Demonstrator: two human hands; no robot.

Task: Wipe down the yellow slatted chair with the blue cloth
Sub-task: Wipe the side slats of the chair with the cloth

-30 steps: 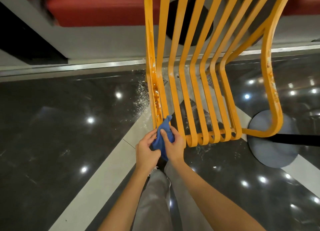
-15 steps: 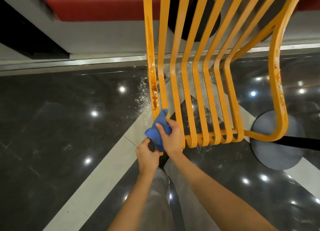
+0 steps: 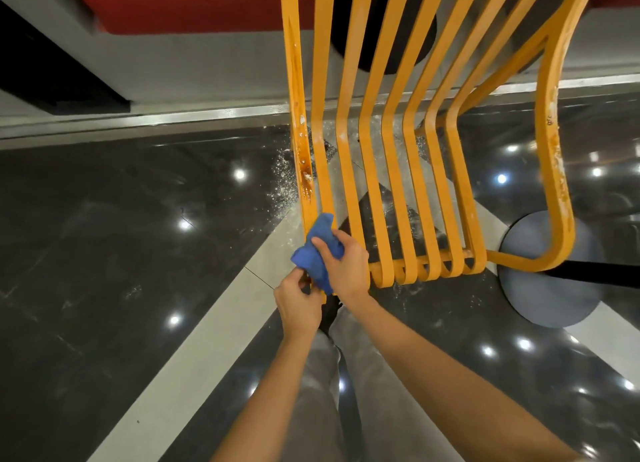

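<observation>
The yellow slatted chair (image 3: 398, 171) fills the upper middle of the head view, its slats curving down to a front edge near my hands. Brown stains and white flecks mark its leftmost slat. My right hand (image 3: 346, 267) presses the bunched blue cloth (image 3: 317, 250) against the lower end of that leftmost slat. My left hand (image 3: 298, 304) sits just below the cloth, fingers pinched at the chair's front corner; whether it grips the chair or the cloth's lower edge is hidden by the cloth.
Glossy black floor with a pale grey diagonal stripe (image 3: 194, 340) lies beneath. White crumbs (image 3: 284, 181) are scattered left of the chair. A round grey base (image 3: 550, 281) stands at the right, a red seat (image 3: 180, 4) at the top. My grey trouser legs (image 3: 322, 392) are below.
My right hand has slid the blue cloth up the leftmost slat, away from me. My left hand has dropped below the cloth to the chair's front corner.
</observation>
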